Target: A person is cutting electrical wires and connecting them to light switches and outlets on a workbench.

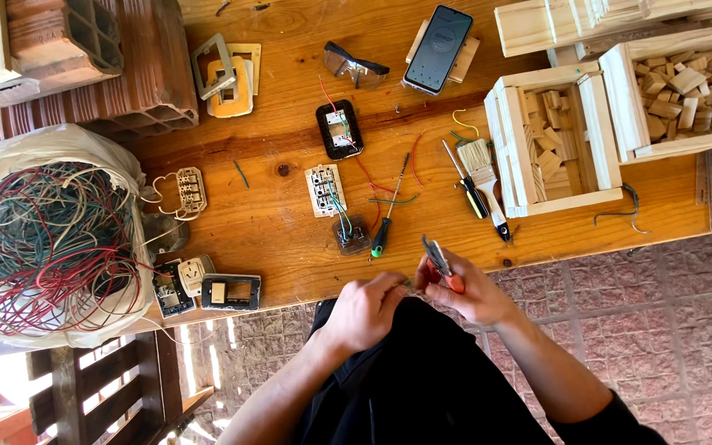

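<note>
Seen from above, a person stands at the near edge of a wooden workbench. Their right hand grips red-handled pliers, whose long axis tilts up and leftward, jaws pointing away from the body. Their left hand sits just beside it, fingers pinched on something thin near the plier jaws; what exactly is too small to tell. Just beyond both hands, on the bench, lie a green-handled screwdriver and a wired socket module, nearer the left hand. A bag of tangled wires sits far left.
</note>
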